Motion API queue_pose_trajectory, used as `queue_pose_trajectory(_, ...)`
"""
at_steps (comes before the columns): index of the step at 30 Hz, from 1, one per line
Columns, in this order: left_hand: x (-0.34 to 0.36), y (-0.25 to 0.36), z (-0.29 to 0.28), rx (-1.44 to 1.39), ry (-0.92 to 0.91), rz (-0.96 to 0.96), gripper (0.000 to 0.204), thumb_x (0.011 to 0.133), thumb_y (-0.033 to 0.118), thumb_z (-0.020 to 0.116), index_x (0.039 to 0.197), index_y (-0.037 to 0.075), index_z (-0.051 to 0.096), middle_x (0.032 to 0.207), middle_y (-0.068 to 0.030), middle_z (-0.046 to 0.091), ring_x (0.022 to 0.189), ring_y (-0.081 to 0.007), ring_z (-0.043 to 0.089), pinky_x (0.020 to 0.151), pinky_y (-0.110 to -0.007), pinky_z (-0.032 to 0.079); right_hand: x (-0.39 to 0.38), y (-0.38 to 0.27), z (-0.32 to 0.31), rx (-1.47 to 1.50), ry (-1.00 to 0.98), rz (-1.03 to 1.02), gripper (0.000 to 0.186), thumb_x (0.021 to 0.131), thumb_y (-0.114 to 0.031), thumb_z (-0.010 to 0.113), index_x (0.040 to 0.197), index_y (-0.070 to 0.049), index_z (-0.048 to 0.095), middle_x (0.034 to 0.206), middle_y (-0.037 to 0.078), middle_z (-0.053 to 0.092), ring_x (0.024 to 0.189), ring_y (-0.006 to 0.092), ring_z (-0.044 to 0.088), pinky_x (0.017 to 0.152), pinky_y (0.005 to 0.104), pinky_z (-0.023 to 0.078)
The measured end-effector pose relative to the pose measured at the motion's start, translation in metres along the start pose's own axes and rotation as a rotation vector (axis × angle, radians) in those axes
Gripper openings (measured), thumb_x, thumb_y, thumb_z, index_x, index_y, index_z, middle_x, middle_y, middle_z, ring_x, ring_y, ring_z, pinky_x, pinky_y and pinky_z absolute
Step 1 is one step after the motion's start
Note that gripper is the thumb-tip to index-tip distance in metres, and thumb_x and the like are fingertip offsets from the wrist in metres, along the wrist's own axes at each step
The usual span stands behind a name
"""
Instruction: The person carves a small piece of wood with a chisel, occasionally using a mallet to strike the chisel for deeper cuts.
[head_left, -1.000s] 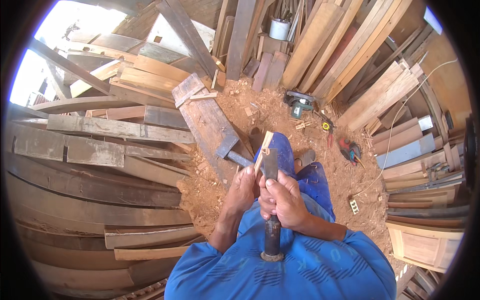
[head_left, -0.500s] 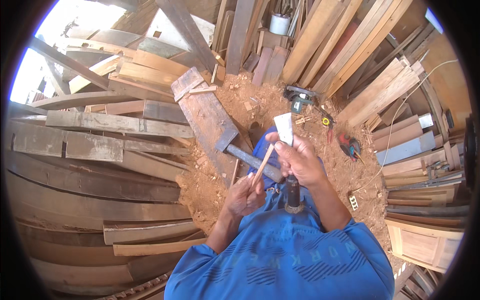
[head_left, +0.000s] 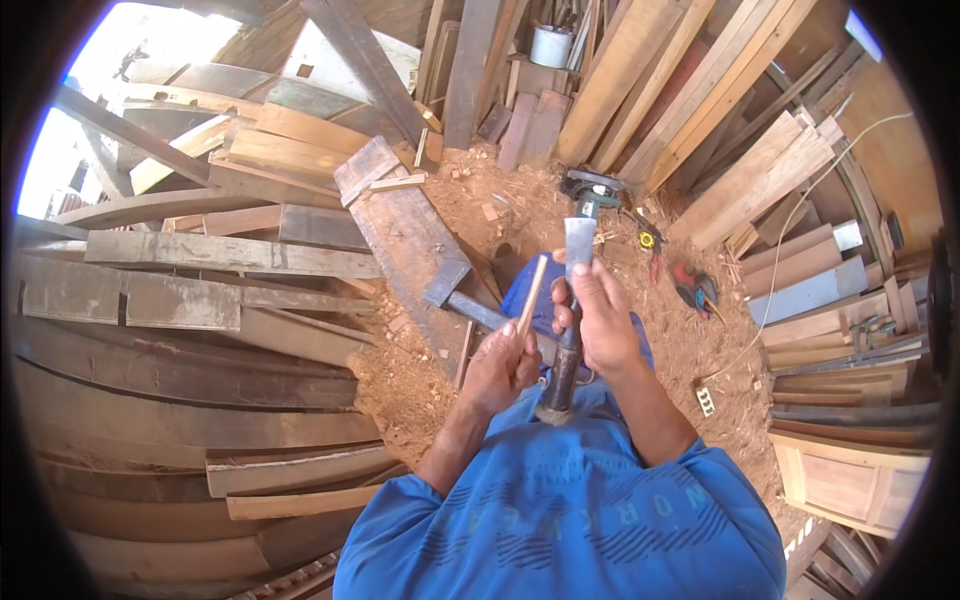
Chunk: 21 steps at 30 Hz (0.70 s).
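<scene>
My right hand [head_left: 606, 325] is wrapped round a wide chisel [head_left: 579, 242], its pale flat blade pointing away from me and its dark handle toward my blue shirt. A thin wooden stick [head_left: 534, 292] stands up out of my left hand [head_left: 497, 372], pinched between thumb and fingers. The stick's tip is close to the left side of the chisel, apparently not touching it. Left of my hands a hammer [head_left: 478, 311] rests with its head on a worn plank [head_left: 405, 225]; the end of its handle is hidden behind my left hand.
Stacked timber [head_left: 200, 350] fills the left side, and boards [head_left: 620, 90] lean at the back. On the sawdust-covered floor lie a green power tool [head_left: 592, 195], a yellow tape measure [head_left: 648, 240] and red-handled tools [head_left: 695, 287]. A white pot [head_left: 551, 46] stands at the back.
The chisel has turned in my right hand, its blade now showing narrower and its handle end further left. The stick has become more upright and has drawn away from the blade.
</scene>
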<state>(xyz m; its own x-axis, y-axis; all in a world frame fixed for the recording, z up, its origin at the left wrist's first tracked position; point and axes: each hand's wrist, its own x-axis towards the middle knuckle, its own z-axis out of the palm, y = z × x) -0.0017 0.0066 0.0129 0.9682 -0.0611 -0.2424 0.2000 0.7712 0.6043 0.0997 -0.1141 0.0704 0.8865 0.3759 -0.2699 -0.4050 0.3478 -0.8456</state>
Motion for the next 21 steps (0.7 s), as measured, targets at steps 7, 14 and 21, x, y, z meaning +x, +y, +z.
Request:
queue_pose_trajectory(7,0.031,0.033,0.006,0.151,0.204,0.082,0.032,0.103,0.032,0.038,0.081,0.011,0.049,0.063,0.0042,0.044,0.053,-0.0049,0.039,0.048,-0.023,0.034,-0.04,0.013,0.028,0.333,-0.232,0.485,0.019,0.101,-0.023,0.044,0.104,-0.005,0.049,0.067,0.0,0.046,0.048,0.0068,0.041,0.047,0.0277,0.045)
queue_pose_trajectory(14,0.013,0.034,0.003,0.885,0.323,0.393,0.038,0.104,0.028,0.034,0.088,0.003,0.058,0.068,-0.0026,0.055,0.062,-0.011,0.048,0.057,-0.03,0.041,-0.06,0.013,0.031,0.201,-0.337,0.446,0.019,0.1,-0.025,0.044,0.1,-0.006,0.048,0.062,-0.005,0.036,0.047,0.004,0.037,0.044,0.0251,0.043)
queue_pose_trajectory(21,-0.009,0.015,-0.001,1.285,0.311,0.339,0.037,0.103,0.026,0.036,0.088,0.001,0.059,0.07,-0.0139,0.059,0.062,-0.0229,0.056,0.061,-0.038,0.045,-0.063,0.006,0.028,0.158,-0.229,0.356,0.019,0.101,-0.024,0.043,0.098,-0.006,0.047,0.063,-0.004,0.035,0.047,0.0055,0.036,0.044,0.0262,0.041)
